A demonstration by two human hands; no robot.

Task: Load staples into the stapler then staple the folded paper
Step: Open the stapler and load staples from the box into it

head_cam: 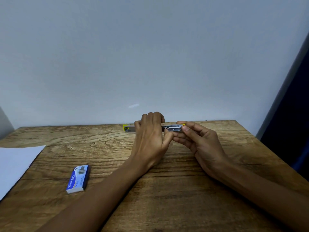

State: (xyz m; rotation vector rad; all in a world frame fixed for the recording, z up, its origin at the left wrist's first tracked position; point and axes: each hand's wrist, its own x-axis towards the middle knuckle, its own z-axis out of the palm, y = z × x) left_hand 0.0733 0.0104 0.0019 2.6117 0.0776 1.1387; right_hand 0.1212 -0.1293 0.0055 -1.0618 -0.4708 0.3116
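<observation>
Two hands up at the far edge of the wood-grain table (167,190), both on one yellow and silver metal stapler (173,128), lying lengthwise and opened out flat. The left hand (150,136) curls over its middle, fingers wrapped on top; the right hand (199,141) pinches the right end, thumb above, fingers beneath. One blue and white cardboard staple box (78,179) lies flat near left. One white sheet of paper (15,163) sits at the left edge.
</observation>
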